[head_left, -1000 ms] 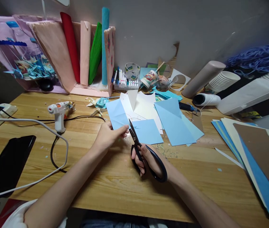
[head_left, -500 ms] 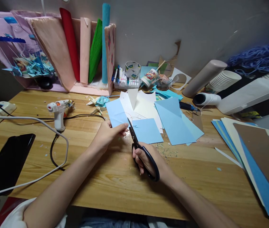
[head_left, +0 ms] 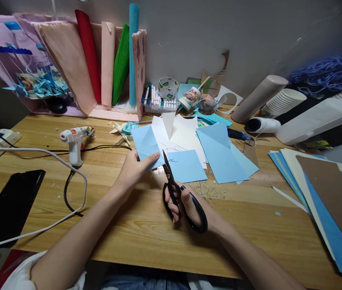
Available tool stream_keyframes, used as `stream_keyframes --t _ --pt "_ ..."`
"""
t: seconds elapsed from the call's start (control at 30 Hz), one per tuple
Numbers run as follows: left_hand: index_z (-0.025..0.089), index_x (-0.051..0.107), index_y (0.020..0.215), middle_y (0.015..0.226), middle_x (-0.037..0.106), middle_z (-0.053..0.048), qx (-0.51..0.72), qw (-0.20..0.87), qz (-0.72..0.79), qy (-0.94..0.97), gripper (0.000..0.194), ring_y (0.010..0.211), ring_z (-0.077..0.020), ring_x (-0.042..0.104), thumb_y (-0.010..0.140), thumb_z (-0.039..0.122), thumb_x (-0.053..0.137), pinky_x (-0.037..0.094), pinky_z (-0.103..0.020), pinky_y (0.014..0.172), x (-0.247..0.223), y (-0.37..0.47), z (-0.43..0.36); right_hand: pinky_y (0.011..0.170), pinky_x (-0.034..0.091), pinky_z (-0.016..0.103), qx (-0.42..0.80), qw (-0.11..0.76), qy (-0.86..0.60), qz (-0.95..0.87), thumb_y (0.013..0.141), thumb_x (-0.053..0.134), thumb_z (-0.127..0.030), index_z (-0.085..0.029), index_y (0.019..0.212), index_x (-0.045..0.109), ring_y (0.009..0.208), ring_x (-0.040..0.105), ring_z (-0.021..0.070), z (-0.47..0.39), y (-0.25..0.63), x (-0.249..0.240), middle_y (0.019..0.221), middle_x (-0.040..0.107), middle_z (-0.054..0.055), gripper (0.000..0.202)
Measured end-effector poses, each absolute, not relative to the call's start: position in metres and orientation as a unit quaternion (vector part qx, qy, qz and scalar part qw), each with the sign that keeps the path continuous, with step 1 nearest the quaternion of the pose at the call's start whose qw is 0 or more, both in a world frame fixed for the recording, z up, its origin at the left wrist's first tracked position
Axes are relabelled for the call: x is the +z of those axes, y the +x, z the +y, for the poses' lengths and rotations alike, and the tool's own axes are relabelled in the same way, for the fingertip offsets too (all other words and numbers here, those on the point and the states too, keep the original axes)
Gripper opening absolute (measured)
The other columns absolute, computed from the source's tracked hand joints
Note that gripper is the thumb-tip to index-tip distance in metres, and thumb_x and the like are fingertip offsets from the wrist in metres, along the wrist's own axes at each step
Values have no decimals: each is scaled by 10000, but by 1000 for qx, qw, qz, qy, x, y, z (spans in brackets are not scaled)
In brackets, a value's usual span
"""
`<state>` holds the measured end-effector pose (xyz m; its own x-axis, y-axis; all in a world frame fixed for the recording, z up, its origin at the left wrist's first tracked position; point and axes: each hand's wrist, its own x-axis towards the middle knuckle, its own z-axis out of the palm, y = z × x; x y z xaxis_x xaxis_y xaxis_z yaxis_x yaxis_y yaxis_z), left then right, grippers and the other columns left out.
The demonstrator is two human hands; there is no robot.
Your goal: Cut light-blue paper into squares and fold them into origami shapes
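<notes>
My left hand (head_left: 134, 169) pinches the lower edge of a creased light-blue sheet of paper (head_left: 145, 140), thumb on top. In my right hand (head_left: 186, 203) is a pair of black-handled scissors (head_left: 171, 175), its blades pointing away from me beside the sheet's right edge. The handles stand apart; whether the blades touch the held sheet I cannot tell. Just right of the blades lies a smaller light-blue piece of paper (head_left: 188, 167) with dark pen marks. White paper (head_left: 186, 135) with drawn lines lies behind, and more blue sheets (head_left: 221, 155) overlap to the right.
A white glue gun (head_left: 75, 147) with its cord stands at left, near a black phone (head_left: 9, 205) and a white cable. Markers (head_left: 161, 102) and a tape roll (head_left: 168, 88) sit at the back. Stacked coloured card (head_left: 324, 189) lies at right, below paper cups (head_left: 285, 102).
The scissors' handles have spread wider and the right hand has opened with them. My left hand has shifted slightly left with the blue sheet, away from the blades.
</notes>
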<state>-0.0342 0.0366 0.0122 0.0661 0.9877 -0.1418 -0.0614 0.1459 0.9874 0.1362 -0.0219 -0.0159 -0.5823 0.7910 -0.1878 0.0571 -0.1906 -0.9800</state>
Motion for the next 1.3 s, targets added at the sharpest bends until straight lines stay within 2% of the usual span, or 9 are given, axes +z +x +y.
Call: stream_keyframes --t 0.27,0.77,0.93,1.17,1.3 --pt "119 602 675 637 595 3 446 588 506 446 252 552 -90 505 614 332 722 433 -193 517 20 -25 30 440 416 227 709 290 -372 -525 628 238 -832 -169 806 451 426 433 73 -23 133 -19 542 393 -57 718" --pt "122 606 658 618 589 14 447 597 499 442 245 536 -83 493 606 327 730 429 -196 531 21 -24 30 344 395 192 656 315 -420 -542 688 417 -731 -177 750 453 349 399 62 -27 131 -29 484 354 -82 559" --pt "120 636 717 669 630 -5 442 602 493 447 255 572 -102 525 613 335 725 424 -205 557 19 -26 31 316 393 199 646 309 -438 -544 667 444 -730 -175 725 452 335 405 66 -25 130 -25 491 379 -77 558" --pt "122 644 804 770 662 -33 471 574 494 452 291 650 -126 557 685 386 666 425 -211 598 15 -28 33 322 382 193 645 305 -441 -545 669 457 -721 -176 693 434 333 410 64 -26 130 -24 487 387 -74 546" --pt "129 636 799 781 661 -29 494 538 509 455 288 668 -136 563 691 395 655 431 -223 622 12 -28 34 360 384 195 655 297 -412 -559 701 365 -743 -172 744 446 361 414 63 -28 129 -22 500 393 -69 578"
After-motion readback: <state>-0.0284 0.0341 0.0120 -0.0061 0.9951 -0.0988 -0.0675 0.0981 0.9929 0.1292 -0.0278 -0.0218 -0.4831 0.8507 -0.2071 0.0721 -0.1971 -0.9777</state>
